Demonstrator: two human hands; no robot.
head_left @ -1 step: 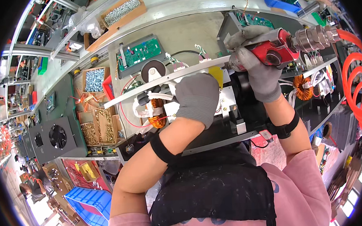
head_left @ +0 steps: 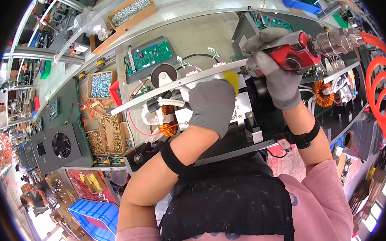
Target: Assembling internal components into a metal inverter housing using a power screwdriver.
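red tool (head_left: pixel 303 49) in right hand (head_left: pixel 280 79), blue-printed pink shirt (head_left: pixel 319 197)

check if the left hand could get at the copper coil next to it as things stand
Probably yes: the copper coil sits just left of the left hand, on the near side of the metal bar, though white cables by the coil's upper end may get in the way a little.
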